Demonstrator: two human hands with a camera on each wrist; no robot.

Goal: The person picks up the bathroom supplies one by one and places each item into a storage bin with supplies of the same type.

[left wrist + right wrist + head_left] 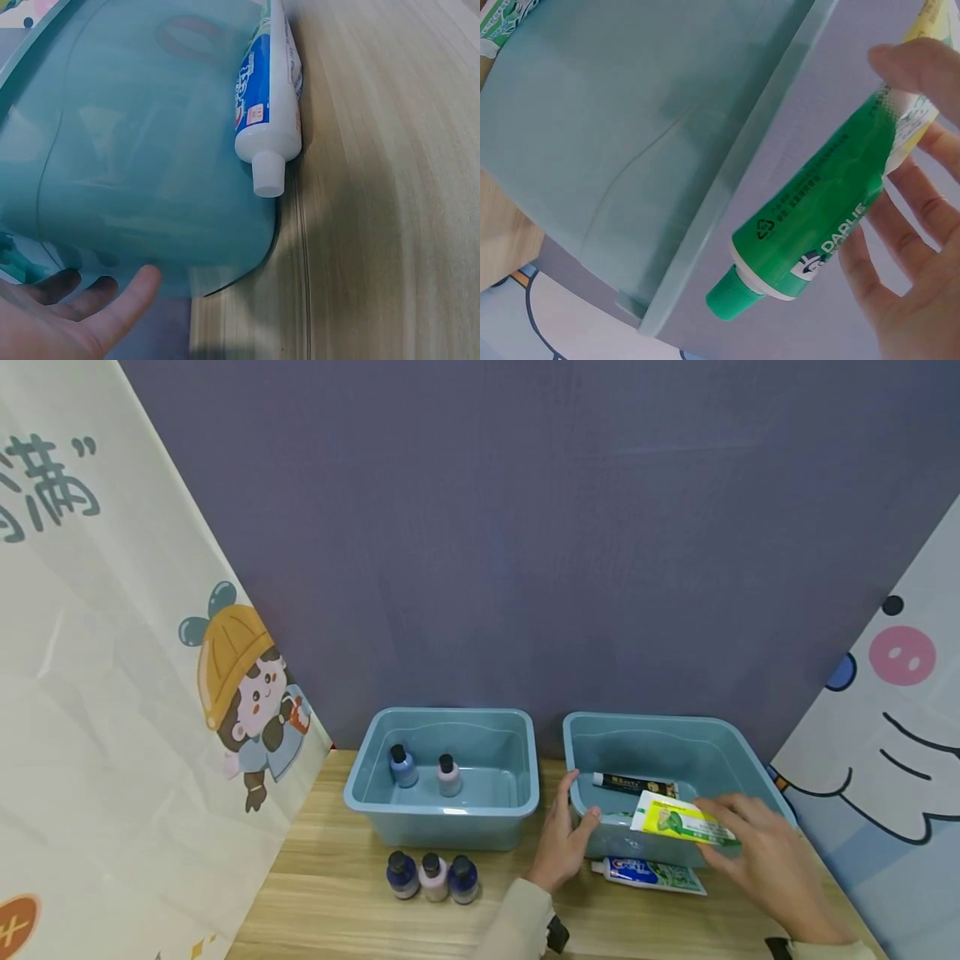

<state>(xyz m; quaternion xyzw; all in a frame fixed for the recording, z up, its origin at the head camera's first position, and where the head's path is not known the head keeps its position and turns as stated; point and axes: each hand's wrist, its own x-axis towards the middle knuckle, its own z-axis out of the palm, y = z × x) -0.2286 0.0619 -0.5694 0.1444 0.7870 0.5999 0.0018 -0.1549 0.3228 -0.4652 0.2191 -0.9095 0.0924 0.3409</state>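
Observation:
My right hand [772,860] pinches a green, yellow and white toothpaste tube [678,818] over the front rim of the right-hand blue bin [645,724]. In the right wrist view, the tube's green cap end [810,217] points down and left, away from the thumb. My left hand [561,843] rests at that bin's front left corner with fingers fairly straight; its fingers [120,311] also show beside the bin wall in the left wrist view. Inside this bin lies a black toothpaste tube [633,785]. A blue, white and green toothpaste tube [652,874] lies on the table against the bin's front.
To the left stands another blue bin [442,811] holding a light blue bottle [403,769] and a pale pink bottle [449,779]. Before it are two dark blue bottles [402,878] with a pale pink one [433,882] between them. A dark purple wall [525,543] rises behind.

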